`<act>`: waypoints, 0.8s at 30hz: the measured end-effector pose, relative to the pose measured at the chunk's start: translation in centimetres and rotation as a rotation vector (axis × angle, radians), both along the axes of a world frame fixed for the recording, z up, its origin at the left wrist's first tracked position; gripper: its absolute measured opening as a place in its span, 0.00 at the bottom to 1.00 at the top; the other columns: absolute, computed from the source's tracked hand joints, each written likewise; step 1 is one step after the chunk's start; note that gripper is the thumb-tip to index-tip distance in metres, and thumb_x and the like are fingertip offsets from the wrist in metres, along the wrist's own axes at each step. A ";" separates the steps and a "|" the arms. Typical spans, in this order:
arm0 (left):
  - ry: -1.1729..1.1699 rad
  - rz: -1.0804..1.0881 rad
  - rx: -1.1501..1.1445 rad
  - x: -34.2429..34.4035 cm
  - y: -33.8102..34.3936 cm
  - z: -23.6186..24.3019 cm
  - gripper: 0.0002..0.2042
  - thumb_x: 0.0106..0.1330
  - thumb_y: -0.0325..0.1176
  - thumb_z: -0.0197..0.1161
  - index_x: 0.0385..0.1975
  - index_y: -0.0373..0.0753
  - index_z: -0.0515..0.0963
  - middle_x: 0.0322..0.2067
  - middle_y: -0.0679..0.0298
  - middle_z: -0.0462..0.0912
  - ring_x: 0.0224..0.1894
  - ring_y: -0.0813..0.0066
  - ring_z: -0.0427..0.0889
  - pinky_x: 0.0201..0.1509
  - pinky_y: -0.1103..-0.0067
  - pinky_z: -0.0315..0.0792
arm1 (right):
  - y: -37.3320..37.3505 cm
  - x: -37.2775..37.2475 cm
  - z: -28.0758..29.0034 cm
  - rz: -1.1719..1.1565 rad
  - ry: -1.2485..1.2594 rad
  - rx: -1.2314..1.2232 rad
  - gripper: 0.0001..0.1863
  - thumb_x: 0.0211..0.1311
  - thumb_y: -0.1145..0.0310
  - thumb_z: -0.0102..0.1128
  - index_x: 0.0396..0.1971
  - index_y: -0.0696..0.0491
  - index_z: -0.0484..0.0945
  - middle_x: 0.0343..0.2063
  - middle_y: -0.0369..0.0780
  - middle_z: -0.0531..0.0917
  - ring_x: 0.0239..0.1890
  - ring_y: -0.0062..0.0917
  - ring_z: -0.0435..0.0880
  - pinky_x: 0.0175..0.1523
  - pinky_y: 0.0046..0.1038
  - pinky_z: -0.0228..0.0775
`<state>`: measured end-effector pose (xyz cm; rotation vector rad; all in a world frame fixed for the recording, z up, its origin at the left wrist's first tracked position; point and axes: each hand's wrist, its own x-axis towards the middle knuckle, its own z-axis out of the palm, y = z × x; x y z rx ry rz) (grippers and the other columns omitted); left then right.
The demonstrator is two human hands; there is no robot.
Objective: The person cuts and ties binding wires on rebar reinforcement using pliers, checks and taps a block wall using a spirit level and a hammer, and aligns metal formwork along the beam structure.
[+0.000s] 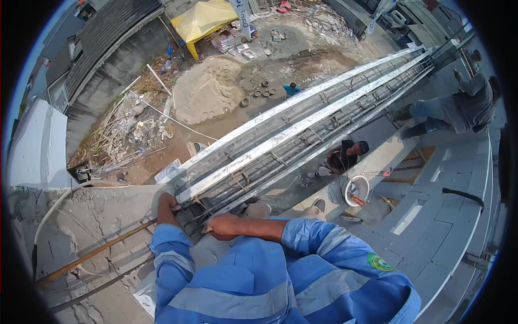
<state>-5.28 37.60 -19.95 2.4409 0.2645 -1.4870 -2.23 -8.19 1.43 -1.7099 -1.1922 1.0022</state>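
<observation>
Left hand: I see it [168,203] at the near end of the middle white board [302,126], fingers bent; how far they close, or on what, I cannot tell.
Right hand: I view it [222,225] just beyond the steel's near end, fingers curled inward; I cannot tell whether they grip anything.
Steel cage [278,159]: long bars with cross ties, lying alongside the middle board; its near end sits between the two hands.
Outer board [270,115]: long, white, left of the middle one, running the same way.
Sleeves [318,236]: blue with grey bands, on both arms.
Bucket [348,189]: white, to my right.
Co-workers: one in a dark cap [345,157] below the boards; another [467,108] at far right.
Ground beyond: sand heap [210,89], yellow canopy [202,20].
</observation>
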 end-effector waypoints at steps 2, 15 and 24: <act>0.246 0.890 0.107 8.1 -12.1 0.4 0.10 0.67 0.26 0.55 0.29 0.37 0.85 0.24 0.63 0.82 0.17 0.78 0.77 0.19 0.81 0.73 | -0.2 1.3 -1.0 0.037 0.050 -0.229 0.12 0.58 0.67 0.51 0.32 0.56 0.82 0.33 0.52 0.83 0.40 0.47 0.83 0.45 0.43 0.73; 0.038 1.005 0.110 4.9 -12.7 4.5 0.08 0.63 0.26 0.53 0.32 0.30 0.79 0.31 0.52 0.84 0.25 0.64 0.85 0.23 0.70 0.78 | -0.2 4.3 -2.3 -0.356 0.026 0.166 0.15 0.61 0.70 0.47 0.45 0.55 0.78 0.31 0.47 0.83 0.35 0.41 0.82 0.45 0.35 0.72; 0.079 0.980 -0.024 1.4 -6.8 -2.4 0.08 0.59 0.24 0.52 0.24 0.30 0.78 0.26 0.51 0.83 0.23 0.65 0.83 0.24 0.69 0.77 | 7.8 10.3 3.2 -0.328 0.031 0.095 0.13 0.58 0.71 0.49 0.37 0.56 0.82 0.38 0.49 0.83 0.43 0.45 0.81 0.50 0.38 0.71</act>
